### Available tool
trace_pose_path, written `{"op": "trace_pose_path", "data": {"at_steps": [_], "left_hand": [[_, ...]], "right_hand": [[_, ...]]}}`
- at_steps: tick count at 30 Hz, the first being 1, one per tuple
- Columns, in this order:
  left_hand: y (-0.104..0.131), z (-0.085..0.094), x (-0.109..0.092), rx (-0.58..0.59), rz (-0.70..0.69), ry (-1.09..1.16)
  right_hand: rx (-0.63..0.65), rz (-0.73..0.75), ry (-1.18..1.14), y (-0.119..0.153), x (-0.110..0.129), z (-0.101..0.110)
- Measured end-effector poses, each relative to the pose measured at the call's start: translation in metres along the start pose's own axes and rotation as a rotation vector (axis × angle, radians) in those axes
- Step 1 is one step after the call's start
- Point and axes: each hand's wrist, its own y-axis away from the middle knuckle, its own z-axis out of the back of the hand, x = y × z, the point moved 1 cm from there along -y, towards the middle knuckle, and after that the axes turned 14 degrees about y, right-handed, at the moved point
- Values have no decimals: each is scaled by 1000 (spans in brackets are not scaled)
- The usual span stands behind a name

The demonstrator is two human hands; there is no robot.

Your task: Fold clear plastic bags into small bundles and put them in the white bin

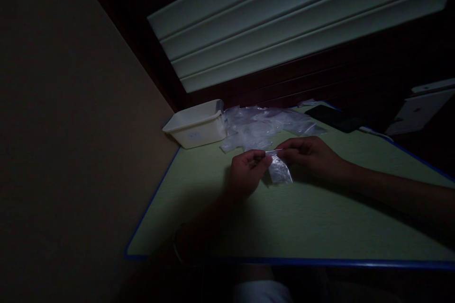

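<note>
A small clear plastic bag (280, 170) hangs over the middle of the green table (213, 199), its top edge held between both hands. My left hand (247, 170) pinches the bag's upper left corner between thumb and fingers. At the upper right corner, my right hand (307, 154) pinches it the same way. Just beyond the hands lies a loose pile of clear plastic bags (252, 125), spread across the back of the table. Whether the held bag contains anything is too dark to tell.
An off-white plastic bin (199, 132) stands at the back left corner, touching the pile. A dark flat device (334, 118) lies at the back right with a white cable (375, 132). White objects (419, 111) are beyond the right edge. A wall rises on the left.
</note>
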Motion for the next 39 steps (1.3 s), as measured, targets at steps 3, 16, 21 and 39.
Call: {"op": "trace_pose_path", "data": {"at_steps": [3, 16, 21, 39], "left_hand": [[0, -1, -1, 10, 9, 18], [0, -3, 3, 72, 138, 78], [2, -4, 0, 76, 45, 46], [6, -6, -3, 7, -151, -32]], "right_hand": [[-7, 3, 11, 0, 0, -1], [-58, 138, 177, 2, 0, 0], [-58, 117, 166, 3, 2, -1], [23, 13, -92, 5, 4, -6]]}}
